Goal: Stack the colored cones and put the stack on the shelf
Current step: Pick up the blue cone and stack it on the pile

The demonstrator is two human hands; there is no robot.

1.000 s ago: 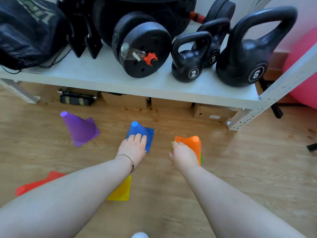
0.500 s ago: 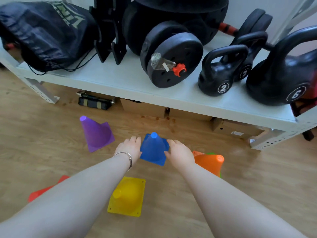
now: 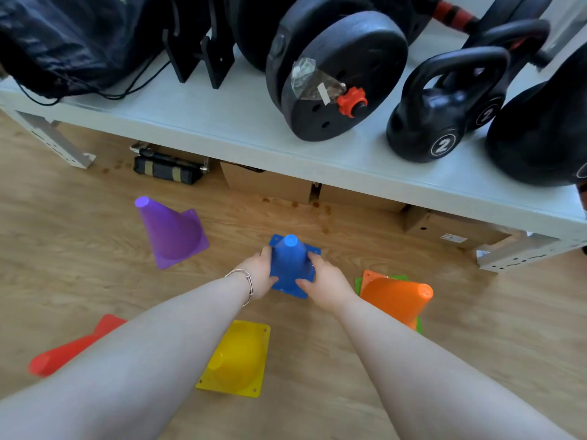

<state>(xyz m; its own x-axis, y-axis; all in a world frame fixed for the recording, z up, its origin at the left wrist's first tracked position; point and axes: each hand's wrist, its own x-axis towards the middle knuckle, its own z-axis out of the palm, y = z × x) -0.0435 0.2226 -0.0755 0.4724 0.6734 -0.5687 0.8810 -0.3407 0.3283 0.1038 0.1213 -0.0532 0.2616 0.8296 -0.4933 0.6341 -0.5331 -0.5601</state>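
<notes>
A blue cone [image 3: 290,265] stands on the wooden floor in the middle, with my left hand [image 3: 259,276] on its left side and my right hand [image 3: 327,281] on its right side, both gripping it. To the right an orange cone [image 3: 397,298] sits over a green cone [image 3: 398,277], of which only base edges show. A purple cone [image 3: 171,231] stands at the left. Near me stands a yellow cone [image 3: 236,360]. A red cone [image 3: 76,347] lies on its side, partly behind my left forearm. The white shelf [image 3: 222,122] runs across above.
On the shelf stand a dark bag [image 3: 70,42], black weight plates [image 3: 336,74] and kettlebells [image 3: 441,115]. Cardboard boxes [image 3: 270,185] and a black pack [image 3: 168,168] lie under it. Shelf legs [image 3: 514,257] reach the floor at both sides.
My right hand left the orange cone and moved left to the blue cone. Both hands have closed around the blue cone. The view moved closer to the shelf.
</notes>
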